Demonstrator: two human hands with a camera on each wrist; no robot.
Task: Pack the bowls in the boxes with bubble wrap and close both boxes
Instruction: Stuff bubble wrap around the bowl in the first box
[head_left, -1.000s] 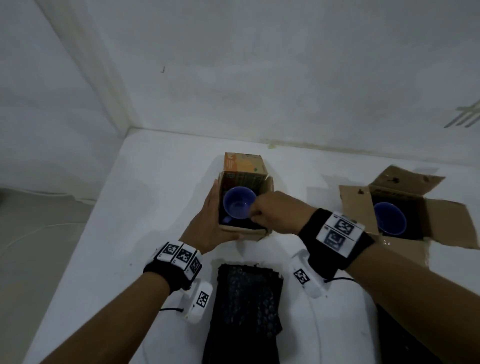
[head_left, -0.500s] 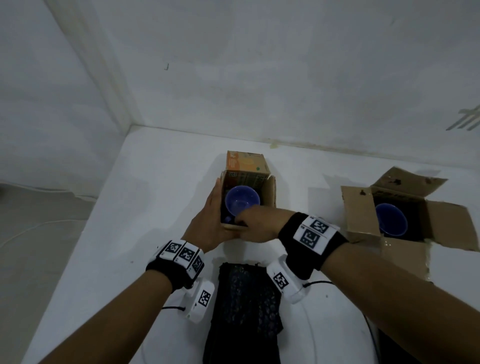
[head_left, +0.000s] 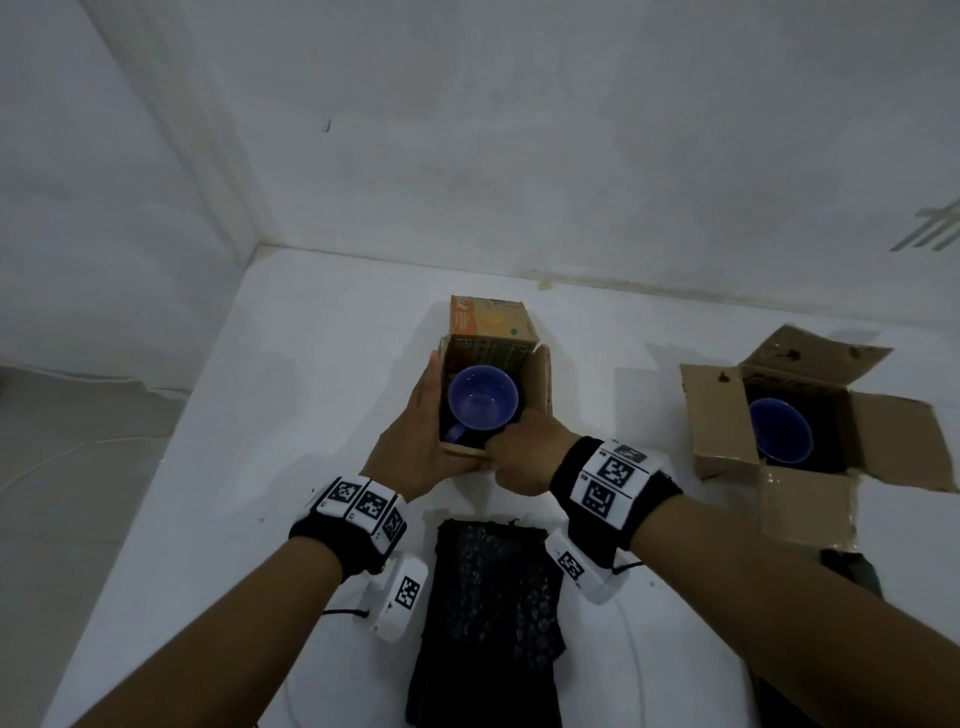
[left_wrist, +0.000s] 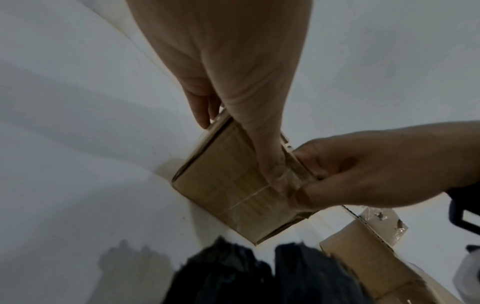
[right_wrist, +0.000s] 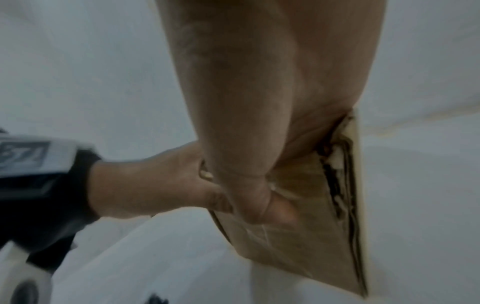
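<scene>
Cardboard, brown and corrugated, forms the small box (head_left: 540, 387) held between both hands on the white table (head_left: 291, 395). Its far flap, beyond the fingertips of both hands, stands up and carries orange printing with a small green dot and a square code label; none of the lettering is legible. Clear tape runs across the near wall in the left wrist view.

Left hand (head_left: 415, 441): palm flat against the box's left wall, fingers straight and together along it, thumb laid over the near wall. Pressing rather than curling round.

Right hand (head_left: 524, 457): just right of the left hand, touching it at the near rim. Fingers and thumb are curled and pinch the near edge of the box, seen in both wrist views.

Purple bowl (head_left: 483, 397), round and smooth, sits inside the small box between the two hands, on dark lining.

Large box (head_left: 711, 410), plain brown cardboard with all four flaps splayed, stands well to the right of the right hand. A second purple bowl (head_left: 779, 439) lies in it on dark lining.

Black bubble wrap (head_left: 493, 613), dimpled texture, lies folded on the table nearer the body than both wrists, between the forearms. Wristbands carry black-and-white square markers.
</scene>
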